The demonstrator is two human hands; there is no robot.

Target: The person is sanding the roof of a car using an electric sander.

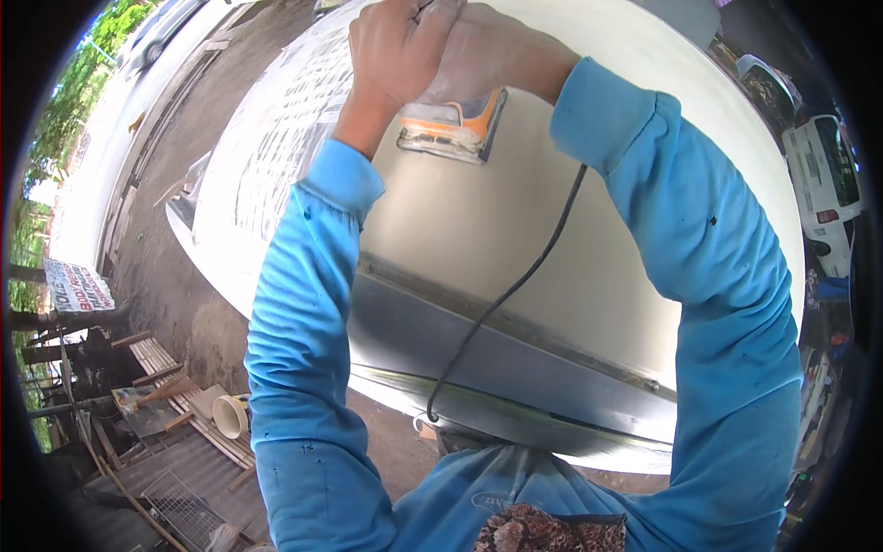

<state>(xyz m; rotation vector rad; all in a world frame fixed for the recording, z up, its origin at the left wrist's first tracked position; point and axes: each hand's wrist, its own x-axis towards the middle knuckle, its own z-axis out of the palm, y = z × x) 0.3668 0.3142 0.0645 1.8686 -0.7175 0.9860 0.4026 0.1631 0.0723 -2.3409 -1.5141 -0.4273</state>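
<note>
An orange electric sander (443,129), dusted white, lies against the cream-coloured car panel (469,221). My right hand (492,53), coated with pale dust, is closed over its top. Close against it, my left hand (397,51) is also closed at the sander; its fingertips and part of the grip are hidden where the hands overlap. Both arms reach far forward over the panel. A black power cord (520,283) runs from near my right cuff across the panel toward my waist.
White streaks cover the panel's left side (285,138). A dark trim strip (506,322) crosses nearer me. Lower left are bamboo poles (166,373), a cream bucket (230,417) and a wire basket (189,506). A white vehicle (821,175) stands at the right.
</note>
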